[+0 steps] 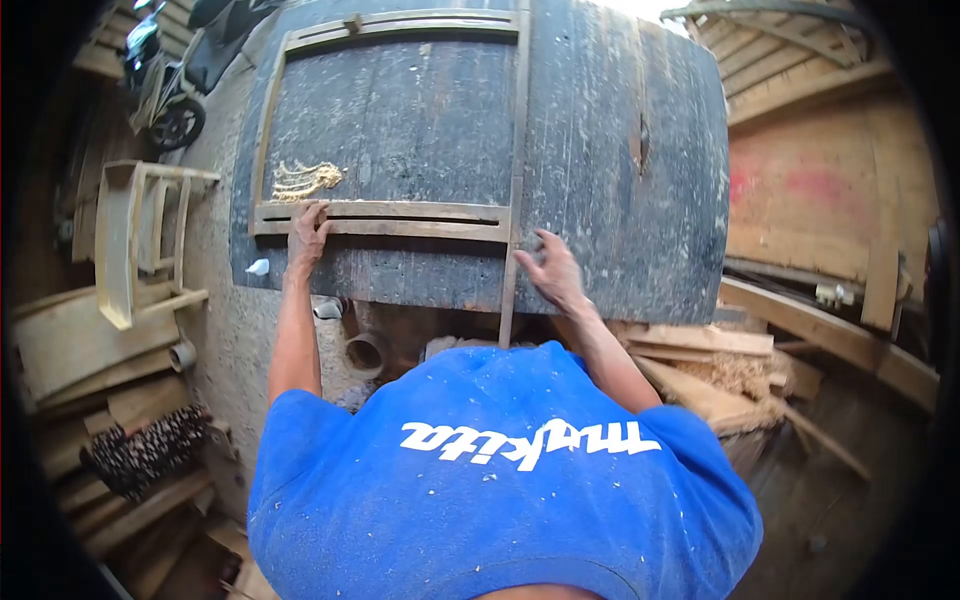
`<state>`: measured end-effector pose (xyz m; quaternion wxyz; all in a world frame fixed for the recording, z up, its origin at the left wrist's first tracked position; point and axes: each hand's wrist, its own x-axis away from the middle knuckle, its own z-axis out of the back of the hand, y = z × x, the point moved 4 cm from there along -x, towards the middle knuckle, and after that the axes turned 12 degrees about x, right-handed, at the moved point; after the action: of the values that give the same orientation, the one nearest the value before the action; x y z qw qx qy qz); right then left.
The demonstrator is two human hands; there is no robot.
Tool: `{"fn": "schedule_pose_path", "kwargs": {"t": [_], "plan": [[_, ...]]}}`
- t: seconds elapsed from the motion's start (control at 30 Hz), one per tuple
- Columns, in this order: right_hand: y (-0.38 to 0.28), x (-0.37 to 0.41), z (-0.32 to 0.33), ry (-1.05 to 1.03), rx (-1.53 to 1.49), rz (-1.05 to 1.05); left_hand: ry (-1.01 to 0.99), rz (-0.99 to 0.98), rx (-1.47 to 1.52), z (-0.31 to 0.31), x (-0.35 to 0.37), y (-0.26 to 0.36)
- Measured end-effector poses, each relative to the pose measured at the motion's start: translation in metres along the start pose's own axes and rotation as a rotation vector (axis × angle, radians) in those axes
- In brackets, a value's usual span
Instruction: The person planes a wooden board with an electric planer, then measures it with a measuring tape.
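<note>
A wooden frame point(420, 211) lies flat on the dark, scuffed worktop point(620, 120), with a slotted double rail at its near side and another at its far side. My left hand point(308, 240) grips the left end of the near rail, fingertips curled over it. Just right of the frame's long right-hand bar point(520, 120), my right hand point(552, 268) is held with its fingers apart and the thumb close to the bar. That bar reaches past the worktop's near edge towards my body. Curly wood shavings point(308, 180) lie inside the frame's near left corner.
A small white object point(258, 267) sits at the worktop's near left corner. A pale wooden structure point(120, 240) and stacked boards stand left. A motorbike point(175, 120) is at the far left. Planks point(700, 338) and shavings lie below right; a large plywood panel point(800, 200) is at right.
</note>
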<state>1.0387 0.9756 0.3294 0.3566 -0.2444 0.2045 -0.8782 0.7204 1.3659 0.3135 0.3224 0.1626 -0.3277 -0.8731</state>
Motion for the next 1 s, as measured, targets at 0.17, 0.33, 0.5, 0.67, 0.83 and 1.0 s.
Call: {"fn": "schedule_pose_path", "kwargs": {"t": [0.17,0.33,0.5,0.67,0.83,1.0], "plan": [[-0.015,-0.009,-0.095,0.342,0.183,-0.092,-0.153,0.074,-0.046,0.014,-0.012,0.009],[-0.025,-0.009,-0.090,0.409,-0.024,-0.188,-0.100,-0.011,-0.059,0.018,-0.008,0.017],[-0.036,0.001,-0.082,0.382,-0.065,-0.195,0.003,0.042,-0.161,0.005,-0.009,-0.008],[-0.027,-0.006,-0.110,0.483,-0.088,-0.127,0.038,0.026,-0.470,-0.008,-0.020,-0.048],[-0.028,-0.007,-0.096,0.241,-0.206,-0.231,-0.131,0.197,-0.428,-0.003,-0.033,-0.034],[0.003,0.010,-0.112,0.677,-0.154,-0.010,0.167,-0.100,-0.488,-0.012,-0.041,-0.029]]}}
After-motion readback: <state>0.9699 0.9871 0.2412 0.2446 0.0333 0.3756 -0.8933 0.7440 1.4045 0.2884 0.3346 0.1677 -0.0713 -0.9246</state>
